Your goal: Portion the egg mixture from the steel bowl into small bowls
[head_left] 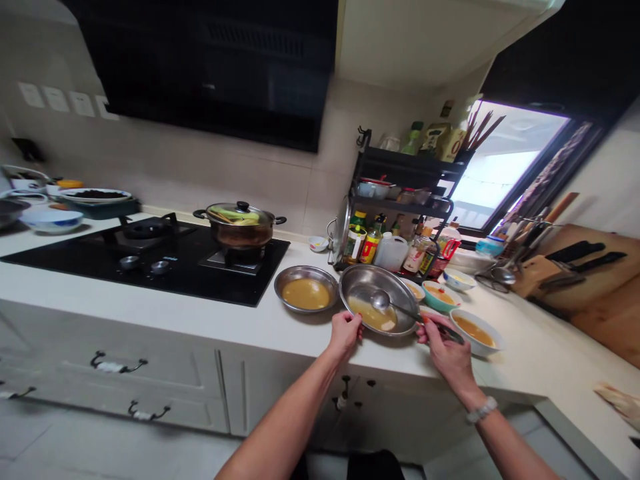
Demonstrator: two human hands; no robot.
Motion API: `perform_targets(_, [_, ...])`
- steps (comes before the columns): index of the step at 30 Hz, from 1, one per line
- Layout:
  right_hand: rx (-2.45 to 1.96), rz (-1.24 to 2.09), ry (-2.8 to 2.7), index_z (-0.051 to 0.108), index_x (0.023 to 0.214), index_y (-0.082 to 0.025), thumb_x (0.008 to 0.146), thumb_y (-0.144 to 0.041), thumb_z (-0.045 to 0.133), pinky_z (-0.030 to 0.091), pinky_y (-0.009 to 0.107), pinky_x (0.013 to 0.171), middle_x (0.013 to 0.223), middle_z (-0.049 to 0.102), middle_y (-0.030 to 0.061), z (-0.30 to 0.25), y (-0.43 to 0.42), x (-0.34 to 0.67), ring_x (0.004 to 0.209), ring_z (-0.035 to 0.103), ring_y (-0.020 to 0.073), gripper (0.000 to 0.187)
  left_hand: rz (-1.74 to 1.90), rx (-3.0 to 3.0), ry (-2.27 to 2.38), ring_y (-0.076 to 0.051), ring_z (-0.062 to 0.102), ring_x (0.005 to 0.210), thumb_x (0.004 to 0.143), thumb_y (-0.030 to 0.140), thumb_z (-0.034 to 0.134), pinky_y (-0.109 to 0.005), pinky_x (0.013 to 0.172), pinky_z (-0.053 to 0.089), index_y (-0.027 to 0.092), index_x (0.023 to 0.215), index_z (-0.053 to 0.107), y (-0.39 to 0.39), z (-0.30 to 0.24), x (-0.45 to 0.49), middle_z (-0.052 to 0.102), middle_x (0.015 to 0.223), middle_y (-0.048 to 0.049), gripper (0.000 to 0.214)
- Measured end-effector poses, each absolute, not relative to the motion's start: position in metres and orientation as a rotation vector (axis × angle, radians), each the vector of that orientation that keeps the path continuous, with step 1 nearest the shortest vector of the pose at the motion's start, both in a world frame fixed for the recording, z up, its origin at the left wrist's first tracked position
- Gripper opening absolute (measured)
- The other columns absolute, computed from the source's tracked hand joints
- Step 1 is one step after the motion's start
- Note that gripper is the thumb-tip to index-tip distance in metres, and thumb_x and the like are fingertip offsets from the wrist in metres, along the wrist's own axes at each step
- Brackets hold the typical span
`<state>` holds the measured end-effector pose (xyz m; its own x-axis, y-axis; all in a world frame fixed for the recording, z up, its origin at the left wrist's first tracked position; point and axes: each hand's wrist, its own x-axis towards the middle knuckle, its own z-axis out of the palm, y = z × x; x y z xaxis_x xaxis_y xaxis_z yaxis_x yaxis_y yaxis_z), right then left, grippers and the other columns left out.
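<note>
My left hand (346,335) pinches the near left rim of a large metal bowl (406,293), which is tilted, with yellowish liquid (373,313) pooled at its near side. In my right hand (447,350) is the dark handle of a ladle (381,300); its metal scoop sits inside the bowl, at the liquid's edge. Left of the bowl, a metal dish (285,301) holds similar yellow liquid. On the right stand a white bowl (495,345) and a green bowl (434,301) with orange-brown liquid. Another small bowl is partly hidden behind the large one.
A lidded pot (241,230) sits on the black gas hob (225,288) at left. Behind the bowls rises a black rack (400,160) with sauce bottles (371,243). Knives in a wooden block (535,275) stand at right, by a cutting board (595,300).
</note>
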<state>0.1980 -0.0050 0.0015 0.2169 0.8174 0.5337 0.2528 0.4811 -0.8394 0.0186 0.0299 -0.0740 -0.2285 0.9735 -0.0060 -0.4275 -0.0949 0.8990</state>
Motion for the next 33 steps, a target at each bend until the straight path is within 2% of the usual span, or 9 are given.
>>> perform_targets(6, [-1.079, 0.642, -1.267, 0.068, 0.079, -0.016, 0.061, -0.050, 0.076, 0.050, 0.026, 0.044, 0.051, 0.063, 0.0010, -0.009, -0.014, 0.200, 0.042, 0.057, 0.0140, 0.039, 1.596, 0.791, 1.003, -0.006, 0.042, 0.035, 0.061, 0.033, 0.064, -0.019, 0.035, 0.033, 0.016, 0.048, 0.053, 0.029, -0.074, 0.018, 0.052, 0.043, 0.0007, 0.024])
perform_targets(14, [-1.006, 0.915, -0.864, 0.062, 0.070, -0.014, 0.050, -0.033, 0.082, 0.045, 0.019, 0.036, 0.050, 0.063, 0.0012, -0.005, 0.001, 0.197, 0.042, 0.058, 0.0129, 0.035, 1.601, 0.794, 1.009, -0.006, 0.043, 0.035, 0.060, 0.035, 0.066, -0.019, 0.035, 0.033, 0.016, 0.047, 0.052, 0.031, -0.077, 0.019, 0.053, 0.043, 0.0005, 0.027])
perform_targets(20, [-1.009, 0.894, -0.908, 0.062, 0.073, -0.013, 0.053, -0.031, 0.081, 0.047, 0.019, 0.038, 0.053, 0.064, 0.0031, 0.005, 0.002, 0.198, 0.044, 0.059, 0.0128, 0.034, 1.607, 0.795, 0.995, -0.006, 0.042, 0.034, 0.060, 0.035, 0.066, -0.019, 0.035, 0.032, 0.016, 0.047, 0.051, 0.032, -0.078, 0.020, 0.053, 0.042, 0.0004, 0.027])
perform_targets(33, [-0.877, 0.933, -0.978, 0.060, 0.073, -0.016, 0.057, -0.031, 0.078, 0.044, 0.019, 0.038, 0.050, 0.061, -0.0009, 0.036, 0.015, 0.146, 0.043, 0.056, 0.0112, 0.028, 1.586, 0.775, 1.006, -0.007, 0.043, 0.034, 0.062, 0.034, 0.066, -0.019, 0.035, 0.033, 0.017, 0.047, 0.049, 0.032, -0.076, 0.020, 0.052, 0.042, 0.0003, 0.028])
